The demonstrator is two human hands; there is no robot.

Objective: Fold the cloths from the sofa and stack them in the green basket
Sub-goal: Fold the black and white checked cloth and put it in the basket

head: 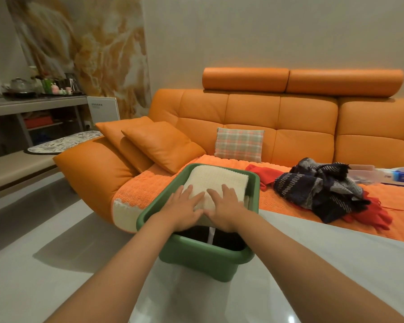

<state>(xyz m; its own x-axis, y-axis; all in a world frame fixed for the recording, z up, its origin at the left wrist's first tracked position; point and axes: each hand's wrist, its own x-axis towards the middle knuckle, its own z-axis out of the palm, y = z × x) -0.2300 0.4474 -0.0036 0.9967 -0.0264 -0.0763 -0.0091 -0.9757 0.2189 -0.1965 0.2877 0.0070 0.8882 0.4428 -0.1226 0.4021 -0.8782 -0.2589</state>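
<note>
Pressing the folded cream cloth [216,180] into the green basket [196,255], the left hand [184,207] and right hand [226,207] lie flat, gripping nothing. Even pressure should level it for stacking; the dark patterned cloth [313,190] and red cloth [369,215] wait on the sofa [254,113].

1. Home living room.
2. Orange leather sofa [254,113] with raised headrests [245,79], matching throw pillows [161,143] and a plaid cushion [239,144].
3. Marble-patterned wall panel [98,43] behind a grey console shelf [33,104] crowded with a glass teapot [19,85] and small bottles [54,87].
</note>
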